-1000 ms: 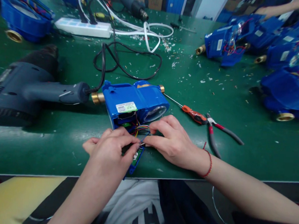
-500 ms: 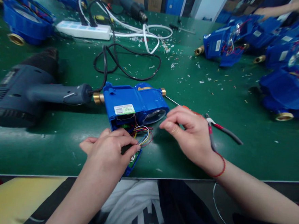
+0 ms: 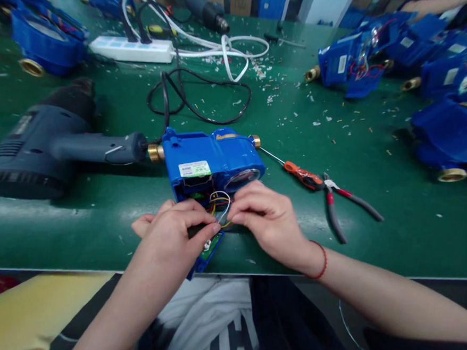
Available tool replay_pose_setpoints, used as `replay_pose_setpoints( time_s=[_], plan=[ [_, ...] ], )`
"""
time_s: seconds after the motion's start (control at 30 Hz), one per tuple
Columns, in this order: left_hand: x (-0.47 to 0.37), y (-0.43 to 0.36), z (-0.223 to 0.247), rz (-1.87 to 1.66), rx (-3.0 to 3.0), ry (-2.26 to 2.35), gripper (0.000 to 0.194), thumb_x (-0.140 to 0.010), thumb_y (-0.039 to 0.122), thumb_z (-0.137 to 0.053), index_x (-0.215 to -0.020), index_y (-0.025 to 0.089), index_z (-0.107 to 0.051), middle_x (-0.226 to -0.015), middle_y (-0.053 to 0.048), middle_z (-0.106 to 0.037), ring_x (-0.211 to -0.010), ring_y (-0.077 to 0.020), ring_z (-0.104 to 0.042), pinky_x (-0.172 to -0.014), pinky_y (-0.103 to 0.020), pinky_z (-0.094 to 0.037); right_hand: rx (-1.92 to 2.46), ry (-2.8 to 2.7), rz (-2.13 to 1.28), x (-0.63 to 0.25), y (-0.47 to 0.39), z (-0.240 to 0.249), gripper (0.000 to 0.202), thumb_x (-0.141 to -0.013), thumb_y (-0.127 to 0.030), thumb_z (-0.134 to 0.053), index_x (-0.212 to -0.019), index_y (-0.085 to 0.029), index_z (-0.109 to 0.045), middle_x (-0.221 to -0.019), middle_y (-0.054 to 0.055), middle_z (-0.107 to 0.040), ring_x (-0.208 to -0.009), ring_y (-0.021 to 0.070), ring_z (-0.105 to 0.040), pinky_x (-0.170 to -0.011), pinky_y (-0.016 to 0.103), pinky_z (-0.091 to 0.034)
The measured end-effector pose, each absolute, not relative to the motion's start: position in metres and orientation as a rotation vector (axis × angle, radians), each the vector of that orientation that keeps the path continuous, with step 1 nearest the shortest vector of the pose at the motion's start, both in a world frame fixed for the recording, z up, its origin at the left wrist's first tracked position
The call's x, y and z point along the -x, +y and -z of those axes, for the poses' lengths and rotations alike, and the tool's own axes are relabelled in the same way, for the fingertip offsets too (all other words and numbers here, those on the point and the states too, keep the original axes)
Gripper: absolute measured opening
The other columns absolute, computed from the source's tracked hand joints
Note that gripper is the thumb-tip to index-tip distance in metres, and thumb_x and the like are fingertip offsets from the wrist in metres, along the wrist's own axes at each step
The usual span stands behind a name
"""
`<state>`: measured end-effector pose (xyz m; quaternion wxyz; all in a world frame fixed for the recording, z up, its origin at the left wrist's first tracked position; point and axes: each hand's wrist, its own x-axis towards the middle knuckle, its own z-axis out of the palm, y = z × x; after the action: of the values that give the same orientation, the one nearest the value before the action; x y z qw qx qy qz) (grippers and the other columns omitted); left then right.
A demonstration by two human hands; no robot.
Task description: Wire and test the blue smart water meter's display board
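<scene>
A blue water meter (image 3: 203,151) with brass threaded ends lies in front of me, its near compartment open. Thin coloured wires (image 3: 221,196) come out of that compartment towards a green circuit board (image 3: 208,249) in a blue cover at the table's edge. My left hand (image 3: 177,230) is closed, thumb and forefinger pinching the wires just above the board. Close to its right, my right hand (image 3: 264,220) also pinches at the wire bundle, fingertips touching the wires. The exact strands between its fingers are hidden.
At left lies a grey heat gun (image 3: 60,136). An orange screwdriver (image 3: 303,175) and cutting pliers (image 3: 336,198) lie to the right. Behind are a white power strip (image 3: 132,49) and a black cable (image 3: 205,121). More blue meters (image 3: 345,65) stand at back right, near a co-worker's arm.
My right hand has moved left from beside the screwdriver to the wires, uncovering the screwdriver handle and pliers. My left hand keeps its pinch on the wires.
</scene>
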<state>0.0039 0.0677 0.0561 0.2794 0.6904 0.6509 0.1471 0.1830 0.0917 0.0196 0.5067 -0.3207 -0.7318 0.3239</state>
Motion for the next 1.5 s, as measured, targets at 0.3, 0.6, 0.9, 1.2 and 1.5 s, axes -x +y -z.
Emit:
replay_pose_setpoints(
  time_s=[0.3, 0.6, 0.9, 1.2, 1.5],
  plan=[
    [-0.009, 0.067, -0.058, -0.347, -1.848, 1.855, 0.012, -0.073, 0.020, -0.071, -0.063, 0.025, -0.075, -0.077, 0.000, -0.077, -0.081, -0.0230, -0.064, -0.075, -0.037, -0.040, 0.860, -2.074, -0.330, -0.196, 0.087, -0.026, 0.035, -0.097, -0.023, -0.052, -0.064, -0.014, -0.056, -0.066, 0.002, -0.055, -0.065, 0.0125, -0.047, -0.062, 0.029, -0.038],
    [-0.007, 0.067, -0.059, -0.368, -1.863, 1.809, 0.014, -0.075, 0.016, -0.073, -0.063, 0.024, -0.075, -0.076, 0.001, -0.076, -0.079, -0.0211, -0.065, -0.076, -0.036, -0.040, 0.623, -2.251, -0.098, -0.178, 0.091, -0.017, 0.027, -0.096, -0.014, -0.049, -0.078, -0.015, -0.069, -0.090, 0.004, -0.066, -0.087, 0.0180, -0.047, -0.076, 0.035, -0.039],
    [-0.006, 0.064, -0.057, -0.357, -1.813, 1.815, 0.015, -0.078, 0.021, -0.070, -0.065, 0.025, -0.075, -0.081, 0.000, -0.077, -0.088, -0.0246, -0.064, -0.078, -0.039, -0.036, 0.934, -1.433, -0.875, -0.195, 0.088, -0.027, 0.015, -0.083, -0.007, -0.065, -0.074, -0.020, -0.068, -0.080, -0.001, -0.058, -0.081, 0.0113, -0.054, -0.072, 0.026, -0.042],
    [-0.005, 0.061, -0.053, -0.311, -1.856, 1.774, 0.021, -0.086, 0.025, -0.060, -0.072, 0.025, -0.075, -0.087, -0.001, -0.074, -0.091, -0.0267, -0.057, -0.080, -0.042, -0.031, 0.768, -2.225, -0.110, -0.195, 0.085, -0.029, 0.009, -0.091, -0.016, -0.060, -0.093, -0.014, -0.069, -0.089, 0.007, -0.063, -0.085, 0.0169, -0.052, -0.075, 0.032, -0.043],
    [-0.007, 0.065, -0.057, -0.257, -1.828, 1.791, 0.018, -0.084, 0.023, -0.063, -0.072, 0.023, -0.076, -0.086, -0.003, -0.074, -0.091, -0.0267, -0.058, -0.078, -0.040, -0.031, 0.919, -1.789, -0.878, -0.180, 0.083, -0.022, 0.015, -0.080, -0.003, -0.066, -0.074, -0.016, -0.069, -0.082, 0.001, -0.054, -0.081, 0.0119, -0.051, -0.074, 0.027, -0.040]
  ],
)
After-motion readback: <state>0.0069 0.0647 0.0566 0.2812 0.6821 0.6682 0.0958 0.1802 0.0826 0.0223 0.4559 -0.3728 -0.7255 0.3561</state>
